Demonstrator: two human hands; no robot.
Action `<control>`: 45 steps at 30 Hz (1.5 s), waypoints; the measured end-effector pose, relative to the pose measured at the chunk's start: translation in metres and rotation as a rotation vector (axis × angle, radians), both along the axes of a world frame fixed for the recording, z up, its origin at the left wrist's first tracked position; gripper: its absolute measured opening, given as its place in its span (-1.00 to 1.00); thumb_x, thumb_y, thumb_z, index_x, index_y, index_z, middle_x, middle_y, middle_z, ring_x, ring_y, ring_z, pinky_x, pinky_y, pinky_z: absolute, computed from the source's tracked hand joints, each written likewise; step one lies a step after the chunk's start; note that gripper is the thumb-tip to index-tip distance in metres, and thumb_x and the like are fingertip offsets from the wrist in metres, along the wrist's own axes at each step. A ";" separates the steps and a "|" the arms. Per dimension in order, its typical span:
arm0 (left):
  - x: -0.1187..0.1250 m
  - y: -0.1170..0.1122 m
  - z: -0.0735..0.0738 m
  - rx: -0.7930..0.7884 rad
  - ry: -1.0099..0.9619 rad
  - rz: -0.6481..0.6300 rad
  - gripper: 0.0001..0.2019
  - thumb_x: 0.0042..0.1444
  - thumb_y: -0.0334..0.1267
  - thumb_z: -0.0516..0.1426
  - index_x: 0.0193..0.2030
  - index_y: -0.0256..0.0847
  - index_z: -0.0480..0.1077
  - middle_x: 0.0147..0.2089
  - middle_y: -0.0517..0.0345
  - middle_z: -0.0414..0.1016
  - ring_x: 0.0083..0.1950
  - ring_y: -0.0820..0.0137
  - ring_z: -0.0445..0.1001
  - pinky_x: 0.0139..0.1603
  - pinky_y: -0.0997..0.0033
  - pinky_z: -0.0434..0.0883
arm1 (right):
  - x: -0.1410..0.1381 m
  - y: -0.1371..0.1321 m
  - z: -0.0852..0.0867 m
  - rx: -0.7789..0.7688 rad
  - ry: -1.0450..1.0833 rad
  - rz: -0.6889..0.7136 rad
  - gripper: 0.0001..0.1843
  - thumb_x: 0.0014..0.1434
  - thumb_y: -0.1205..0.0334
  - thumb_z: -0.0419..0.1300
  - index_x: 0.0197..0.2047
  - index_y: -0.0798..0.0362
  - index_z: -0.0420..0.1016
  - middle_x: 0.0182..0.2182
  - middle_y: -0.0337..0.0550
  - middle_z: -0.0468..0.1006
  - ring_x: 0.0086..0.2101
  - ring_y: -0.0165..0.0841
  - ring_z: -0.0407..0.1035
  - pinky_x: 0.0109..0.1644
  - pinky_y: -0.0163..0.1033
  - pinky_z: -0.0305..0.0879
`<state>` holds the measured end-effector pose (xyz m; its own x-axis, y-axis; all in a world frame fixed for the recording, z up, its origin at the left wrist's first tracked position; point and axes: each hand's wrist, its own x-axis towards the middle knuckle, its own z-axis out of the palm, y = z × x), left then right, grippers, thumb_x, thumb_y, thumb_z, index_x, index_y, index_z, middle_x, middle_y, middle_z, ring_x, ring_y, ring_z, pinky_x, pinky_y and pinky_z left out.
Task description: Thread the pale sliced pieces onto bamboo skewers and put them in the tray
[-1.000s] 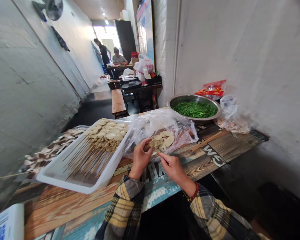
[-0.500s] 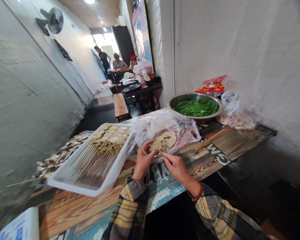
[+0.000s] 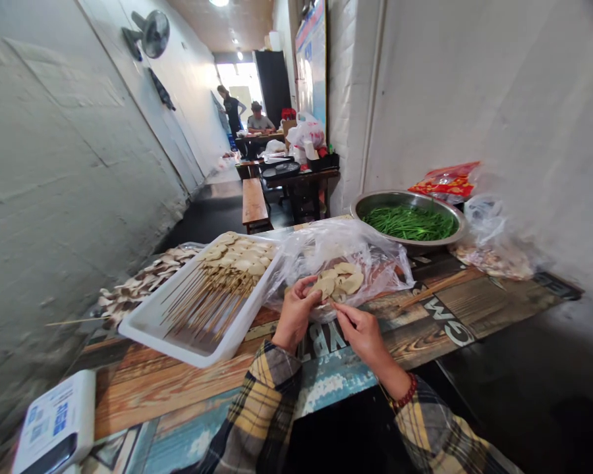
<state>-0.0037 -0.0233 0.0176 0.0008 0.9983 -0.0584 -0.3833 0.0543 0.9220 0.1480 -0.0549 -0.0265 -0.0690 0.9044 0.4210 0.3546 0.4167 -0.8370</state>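
My left hand (image 3: pixel 296 313) pinches a pale tofu slice (image 3: pixel 325 287) at the mouth of a clear plastic bag (image 3: pixel 343 257) that holds more slices. Close beside it, my right hand (image 3: pixel 360 332) has its fingers pinched together, apparently on a thin bamboo skewer whose tip points at that slice. A white tray (image 3: pixel 153 326) to the left holds several skewers threaded with tofu slices (image 3: pixel 237 257).
A metal bowl of green chives (image 3: pixel 409 217) stands behind the bag, with a red packet (image 3: pixel 445 181) and another plastic bag (image 3: pixel 494 247) by the wall. Mushroom skewers (image 3: pixel 143 283) lie left of the tray. A white device (image 3: pixel 54 424) sits front left. Two people work at a far table (image 3: pixel 257 135).
The camera has swung a little to the left and lower. My hands stay together at the bag's mouth, and the left hand's fingers have moved up onto a slice.
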 end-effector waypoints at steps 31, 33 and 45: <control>0.000 -0.002 -0.005 -0.021 -0.195 0.039 -0.55 -0.22 -0.30 0.33 -0.13 -0.31 0.37 -0.51 0.33 0.34 -0.52 0.54 0.32 -0.47 0.47 0.42 | 0.008 -0.003 -0.013 -0.156 0.085 0.115 -0.57 0.25 0.10 0.10 0.04 0.19 0.57 -0.67 -0.31 0.30 -0.64 -0.45 0.14 -0.56 -0.35 0.15; 0.000 -0.002 -0.005 -0.025 -0.194 0.040 -0.56 -0.21 -0.31 0.33 -0.13 -0.30 0.37 -0.51 0.32 0.34 -0.50 0.53 0.33 -0.47 0.47 0.42 | 0.009 -0.003 -0.015 -0.163 0.082 0.120 -0.56 0.26 0.09 0.10 0.06 0.17 0.56 -0.67 -0.31 0.28 -0.65 -0.45 0.13 -0.56 -0.35 0.14; 0.000 -0.002 -0.006 -0.021 -0.190 0.023 -0.53 -0.22 -0.27 0.35 -0.12 -0.30 0.37 -0.53 0.34 0.33 -0.51 0.52 0.34 -0.45 0.44 0.43 | 0.007 -0.004 -0.011 -0.172 0.104 0.129 -0.55 0.25 0.07 0.10 0.06 0.15 0.57 -0.67 -0.32 0.27 -0.64 -0.46 0.13 -0.55 -0.35 0.15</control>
<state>-0.0038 -0.0255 0.0118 -0.0096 0.9968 -0.0799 -0.5516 0.0614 0.8318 0.1554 -0.0592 -0.0372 -0.1533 0.9500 0.2720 0.2162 0.3008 -0.9289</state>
